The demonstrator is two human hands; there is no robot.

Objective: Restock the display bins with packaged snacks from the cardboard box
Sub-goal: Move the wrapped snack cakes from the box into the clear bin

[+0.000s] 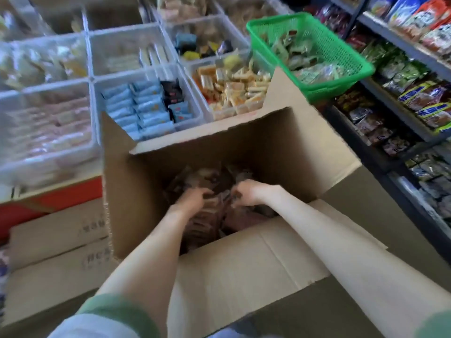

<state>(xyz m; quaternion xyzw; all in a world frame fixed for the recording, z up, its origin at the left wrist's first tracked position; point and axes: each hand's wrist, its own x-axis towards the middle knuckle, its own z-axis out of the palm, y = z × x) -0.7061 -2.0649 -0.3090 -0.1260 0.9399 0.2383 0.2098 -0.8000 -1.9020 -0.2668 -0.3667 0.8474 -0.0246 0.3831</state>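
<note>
An open cardboard box (268, 147) stands in front of me with its flaps up. Dark brown packaged snacks (207, 220) fill its bottom. Both arms reach down into it. My left hand (192, 197) has its fingers curled into the pile and closed on brown packets. My right hand (246, 191) does the same a little to the right. Motion blur hides how many packets each hand holds. Beyond the box lie clear display bins (148, 76) with blue packets (141, 111) and orange-and-cream snacks (234, 91).
A green plastic basket (341, 76) with green packets sits on the bins at the back right. Shelves of bagged snacks (415, 98) run along the right. Closed cardboard cartons (56, 247) are stacked at the left, under a red one.
</note>
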